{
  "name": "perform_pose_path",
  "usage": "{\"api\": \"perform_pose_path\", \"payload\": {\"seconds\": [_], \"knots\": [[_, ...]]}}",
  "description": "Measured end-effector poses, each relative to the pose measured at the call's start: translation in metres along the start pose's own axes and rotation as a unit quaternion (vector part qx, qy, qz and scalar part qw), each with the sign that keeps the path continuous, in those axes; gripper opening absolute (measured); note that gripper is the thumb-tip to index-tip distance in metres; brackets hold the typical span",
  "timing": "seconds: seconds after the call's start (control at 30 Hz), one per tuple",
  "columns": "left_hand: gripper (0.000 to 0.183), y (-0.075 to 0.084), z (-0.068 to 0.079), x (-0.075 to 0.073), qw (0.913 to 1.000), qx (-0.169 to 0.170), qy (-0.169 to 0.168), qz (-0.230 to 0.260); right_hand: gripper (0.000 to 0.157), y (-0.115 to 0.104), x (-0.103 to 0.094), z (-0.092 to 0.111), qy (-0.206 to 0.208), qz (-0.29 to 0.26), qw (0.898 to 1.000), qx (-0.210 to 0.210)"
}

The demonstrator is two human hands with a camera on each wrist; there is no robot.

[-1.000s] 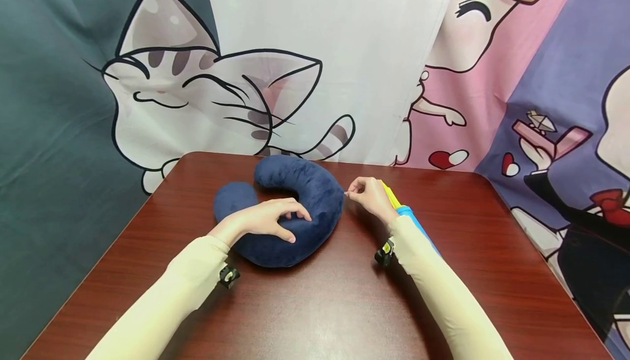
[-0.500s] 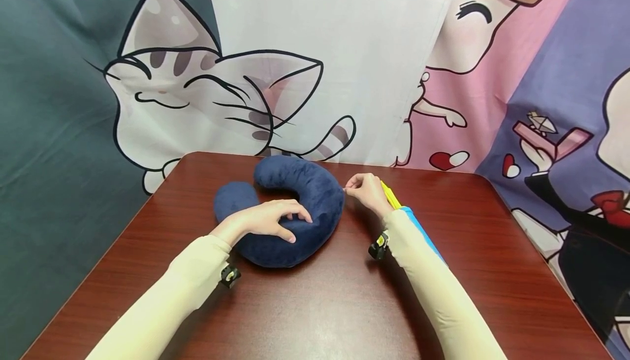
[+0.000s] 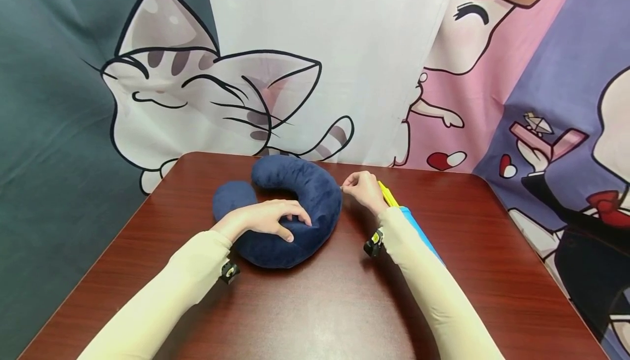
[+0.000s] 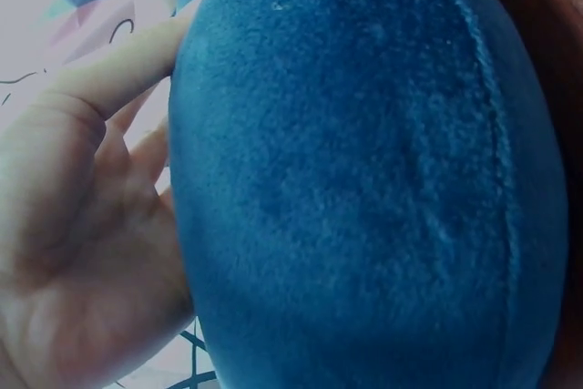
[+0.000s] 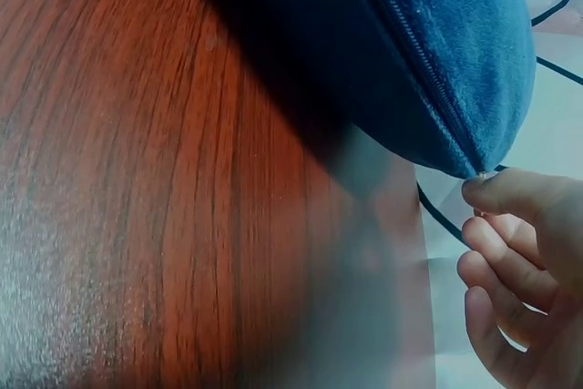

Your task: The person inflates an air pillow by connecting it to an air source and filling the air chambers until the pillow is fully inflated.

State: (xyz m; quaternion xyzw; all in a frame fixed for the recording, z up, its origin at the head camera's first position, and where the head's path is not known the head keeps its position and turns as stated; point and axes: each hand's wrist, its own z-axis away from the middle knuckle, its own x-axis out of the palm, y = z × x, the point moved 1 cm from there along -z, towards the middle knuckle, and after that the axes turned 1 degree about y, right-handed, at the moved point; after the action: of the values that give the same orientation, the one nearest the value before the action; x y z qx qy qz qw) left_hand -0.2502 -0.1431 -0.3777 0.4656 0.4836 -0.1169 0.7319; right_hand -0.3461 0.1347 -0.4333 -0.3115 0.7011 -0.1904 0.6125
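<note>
A navy plush U-shaped neck pillow (image 3: 320,201) lies on the table, its opening facing the back left. My left hand (image 3: 269,218) rests over its near-left part, fingers loosely bent and thumb apart; in the left wrist view the hand (image 4: 82,225) lies along the plush side. At the pillow's right outer edge, my right hand (image 3: 365,190) pinches a small zipper pull between thumb and forefinger. The right wrist view shows a zipper (image 5: 405,29) running along the seam to the thumb tip, with the other fingers of that hand (image 5: 528,261) curled below.
A long yellow and blue object (image 3: 415,226) lies right of the pillow, partly hidden by the right forearm. The brown wooden table (image 3: 305,316) ends at a cartoon-printed cloth backdrop (image 3: 384,64). Each wrist carries a small black camera (image 3: 374,243).
My right hand has shifted slightly toward the back along the pillow's right edge, still pinching the zipper pull. The left hand and the pillow stay nearly in place.
</note>
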Motion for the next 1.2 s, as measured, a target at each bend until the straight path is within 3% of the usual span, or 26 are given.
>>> {"api": "perform_pose_path", "payload": {"seconds": [0.33, 0.7, 0.93, 1.2], "knots": [[0.043, -0.007, -0.002, 0.007, 0.9980, 0.000, 0.057, 0.026, 0.012, 0.007, -0.005, 0.003, -0.008, -0.001, 1.000, 0.011], [0.041, -0.003, -0.006, 0.013, 0.9939, -0.002, 0.110, 0.012, 0.019, 0.002, -0.007, 0.017, -0.008, -0.013, 1.000, -0.023], [0.041, 0.000, -0.013, 0.020, 0.9890, -0.037, 0.142, -0.020, 0.023, -0.005, -0.004, 0.034, 0.006, -0.022, 0.999, -0.034], [0.041, 0.009, -0.017, 0.021, 0.9830, -0.084, 0.162, -0.020, 0.029, -0.016, -0.015, 0.047, 0.016, -0.044, 0.997, -0.055]]}}
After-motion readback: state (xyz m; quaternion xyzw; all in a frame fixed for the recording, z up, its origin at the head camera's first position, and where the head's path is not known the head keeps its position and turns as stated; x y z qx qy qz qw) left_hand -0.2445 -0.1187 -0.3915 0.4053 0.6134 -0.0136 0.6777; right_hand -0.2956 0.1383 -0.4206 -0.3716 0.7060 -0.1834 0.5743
